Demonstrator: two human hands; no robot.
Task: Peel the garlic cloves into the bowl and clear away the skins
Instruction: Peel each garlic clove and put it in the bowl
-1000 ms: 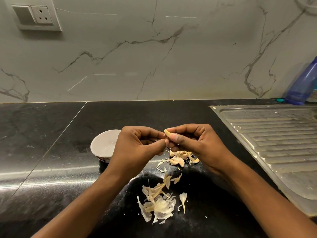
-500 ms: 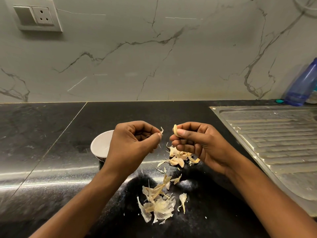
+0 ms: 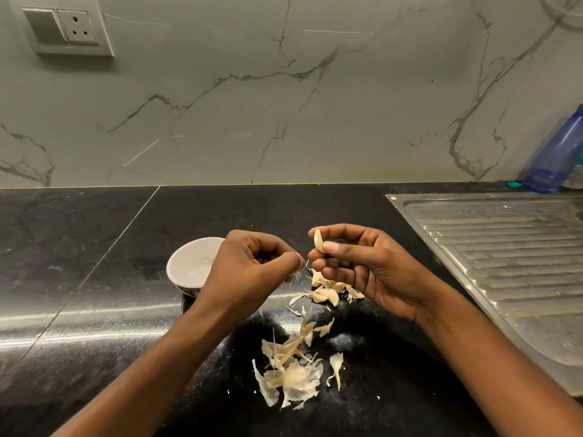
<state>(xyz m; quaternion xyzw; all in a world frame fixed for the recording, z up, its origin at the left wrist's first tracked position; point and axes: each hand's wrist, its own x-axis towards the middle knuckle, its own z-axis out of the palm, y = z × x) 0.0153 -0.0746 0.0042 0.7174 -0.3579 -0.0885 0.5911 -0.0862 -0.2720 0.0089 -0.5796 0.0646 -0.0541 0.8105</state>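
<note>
**Entry: one garlic clove, held for peeling**

Grip, right hand point(image 3: 362, 269): thumb and forefinger pinch the clove point(image 3: 318, 240) low on its body, tip upward, the other fingers curled loosely beneath; the clove is above the counter and not yet in the bowl.

Grip, left hand point(image 3: 249, 269): fingers curled, thumb tip pressed to forefinger tip just beside the clove; I cannot tell whether a shred of skin is caught between them.

Condition of clove: the side facing you looks pale and mostly bare; the far side is hidden, so roll it between your right fingers and check all round before you let it go; catch any leftover film at the root end with your left nail and pull along the length, not across.

Destination: white bowl point(image 3: 186, 266), just behind your left hand and partly hidden by it; carry the clove over the rim before you drop it.

Stock remaining: a small heap of unpeeled cloves point(image 3: 325, 294) under your right hand, touching the black counter point(image 3: 94, 263).

Waste: loose skins point(image 3: 293, 373) nearer to you; drop new shreds on that heap, away from the bowl, so clearing takes one sweep; the steel drainboard point(image 3: 504, 247) lies to your right, well apart.
</note>
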